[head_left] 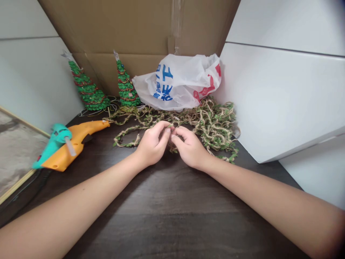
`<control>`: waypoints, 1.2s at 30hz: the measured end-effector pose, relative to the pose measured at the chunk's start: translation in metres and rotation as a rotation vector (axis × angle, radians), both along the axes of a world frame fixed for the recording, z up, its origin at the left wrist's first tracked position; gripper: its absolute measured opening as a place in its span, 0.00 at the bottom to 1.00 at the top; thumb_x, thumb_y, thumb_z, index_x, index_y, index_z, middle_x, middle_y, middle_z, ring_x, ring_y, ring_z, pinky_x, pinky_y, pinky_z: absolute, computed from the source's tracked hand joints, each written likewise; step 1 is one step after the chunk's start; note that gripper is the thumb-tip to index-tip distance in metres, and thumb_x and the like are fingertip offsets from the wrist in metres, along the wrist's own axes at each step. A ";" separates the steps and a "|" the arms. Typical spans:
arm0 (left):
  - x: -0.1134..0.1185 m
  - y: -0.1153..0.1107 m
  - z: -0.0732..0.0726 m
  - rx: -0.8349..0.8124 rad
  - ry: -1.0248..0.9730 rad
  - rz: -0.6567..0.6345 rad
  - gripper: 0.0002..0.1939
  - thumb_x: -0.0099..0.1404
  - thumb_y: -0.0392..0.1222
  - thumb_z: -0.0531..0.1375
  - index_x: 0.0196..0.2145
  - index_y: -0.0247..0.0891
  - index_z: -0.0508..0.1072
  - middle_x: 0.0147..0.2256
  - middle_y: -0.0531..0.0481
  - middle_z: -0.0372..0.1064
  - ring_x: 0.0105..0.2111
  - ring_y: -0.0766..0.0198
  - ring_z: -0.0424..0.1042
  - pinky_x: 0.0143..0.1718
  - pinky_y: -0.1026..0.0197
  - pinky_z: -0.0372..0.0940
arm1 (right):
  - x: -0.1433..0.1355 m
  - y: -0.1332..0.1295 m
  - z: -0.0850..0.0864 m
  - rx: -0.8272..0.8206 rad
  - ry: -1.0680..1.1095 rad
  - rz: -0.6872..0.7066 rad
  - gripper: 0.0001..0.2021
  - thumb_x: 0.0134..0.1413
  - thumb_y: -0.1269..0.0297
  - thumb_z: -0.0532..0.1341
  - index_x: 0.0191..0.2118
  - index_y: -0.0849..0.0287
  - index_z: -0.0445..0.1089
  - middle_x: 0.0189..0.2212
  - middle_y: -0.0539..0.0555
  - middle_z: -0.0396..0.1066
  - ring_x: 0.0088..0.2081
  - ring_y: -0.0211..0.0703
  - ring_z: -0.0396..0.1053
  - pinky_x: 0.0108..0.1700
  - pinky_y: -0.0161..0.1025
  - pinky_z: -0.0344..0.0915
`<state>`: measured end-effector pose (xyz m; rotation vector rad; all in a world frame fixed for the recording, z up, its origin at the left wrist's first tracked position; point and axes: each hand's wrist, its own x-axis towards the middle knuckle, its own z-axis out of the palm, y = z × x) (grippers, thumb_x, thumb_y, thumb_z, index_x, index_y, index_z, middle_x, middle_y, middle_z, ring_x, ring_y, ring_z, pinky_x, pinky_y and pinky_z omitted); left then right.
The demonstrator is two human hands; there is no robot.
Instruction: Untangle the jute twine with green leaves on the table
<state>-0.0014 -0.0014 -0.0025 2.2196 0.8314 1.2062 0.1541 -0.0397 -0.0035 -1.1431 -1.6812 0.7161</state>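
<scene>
A long twine garland with small green leaves (215, 124) lies in a tangled heap on the dark table, thickest to the right of my hands. Its strands also loop away to the left. My left hand (154, 142) is closed, thumb and forefinger pinching a piece of the garland. Right beside it, my right hand (188, 146) is closed on the same piece, with the fingertips of both hands almost meeting. A small loop of twine (175, 123) stands up just above the fingertips. The exact bit between the fingers is mostly hidden.
At left lies a teal and orange glue gun (77, 138). Two small green Christmas trees (88, 91) stand at the back, beside a white plastic bag (183, 84). Behind is a cardboard sheet (121, 25); a white box (285, 97) borders the right side of the dark table (175, 216).
</scene>
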 end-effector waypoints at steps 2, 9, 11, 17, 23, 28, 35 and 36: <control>0.000 -0.001 0.001 -0.008 0.005 -0.002 0.08 0.74 0.41 0.52 0.40 0.37 0.70 0.32 0.51 0.71 0.30 0.67 0.70 0.34 0.63 0.65 | 0.001 -0.001 0.001 0.001 -0.024 0.011 0.13 0.60 0.68 0.55 0.24 0.58 0.60 0.28 0.49 0.61 0.34 0.38 0.61 0.41 0.40 0.59; 0.000 -0.002 0.003 -0.002 0.009 -0.018 0.09 0.74 0.41 0.52 0.38 0.37 0.69 0.29 0.53 0.68 0.27 0.69 0.66 0.32 0.64 0.62 | 0.000 -0.001 0.002 -0.005 -0.016 0.030 0.13 0.59 0.68 0.54 0.23 0.57 0.58 0.27 0.49 0.61 0.33 0.39 0.60 0.40 0.40 0.58; 0.000 -0.002 0.003 0.008 0.020 -0.016 0.10 0.74 0.42 0.52 0.38 0.37 0.69 0.31 0.52 0.69 0.29 0.68 0.67 0.33 0.64 0.63 | -0.001 -0.001 0.002 -0.004 -0.017 0.036 0.13 0.60 0.67 0.54 0.23 0.57 0.59 0.27 0.49 0.62 0.33 0.39 0.61 0.40 0.40 0.58; -0.001 -0.002 0.005 0.005 0.060 -0.006 0.12 0.74 0.45 0.52 0.35 0.37 0.68 0.29 0.52 0.68 0.29 0.67 0.66 0.33 0.63 0.61 | -0.001 -0.002 0.004 -0.021 -0.042 0.058 0.14 0.59 0.68 0.54 0.22 0.57 0.59 0.26 0.49 0.62 0.33 0.38 0.61 0.40 0.41 0.58; -0.001 -0.004 0.007 0.043 0.028 0.027 0.16 0.74 0.44 0.52 0.27 0.38 0.62 0.23 0.55 0.58 0.24 0.69 0.58 0.27 0.63 0.55 | -0.001 -0.005 0.007 -0.032 -0.044 0.090 0.16 0.60 0.67 0.55 0.21 0.57 0.60 0.25 0.49 0.62 0.31 0.38 0.60 0.37 0.40 0.58; -0.002 -0.005 0.007 0.024 -0.010 0.030 0.17 0.74 0.44 0.51 0.26 0.38 0.61 0.22 0.55 0.57 0.23 0.69 0.57 0.26 0.63 0.54 | -0.002 -0.005 0.006 -0.052 -0.011 0.057 0.13 0.60 0.63 0.58 0.24 0.58 0.62 0.25 0.49 0.65 0.31 0.37 0.62 0.38 0.40 0.60; -0.003 -0.007 0.008 0.038 0.008 0.023 0.17 0.73 0.44 0.51 0.26 0.38 0.63 0.21 0.55 0.58 0.21 0.69 0.57 0.25 0.62 0.54 | -0.003 -0.001 -0.005 -0.134 0.169 0.044 0.08 0.61 0.61 0.57 0.45 0.55 0.68 0.29 0.48 0.69 0.29 0.36 0.65 0.32 0.37 0.63; -0.003 -0.007 0.008 0.040 0.009 0.021 0.17 0.73 0.45 0.51 0.26 0.38 0.63 0.21 0.55 0.58 0.21 0.69 0.57 0.25 0.63 0.54 | -0.003 -0.001 -0.004 -0.123 0.160 0.063 0.08 0.62 0.61 0.56 0.44 0.55 0.69 0.28 0.48 0.69 0.29 0.37 0.66 0.32 0.37 0.64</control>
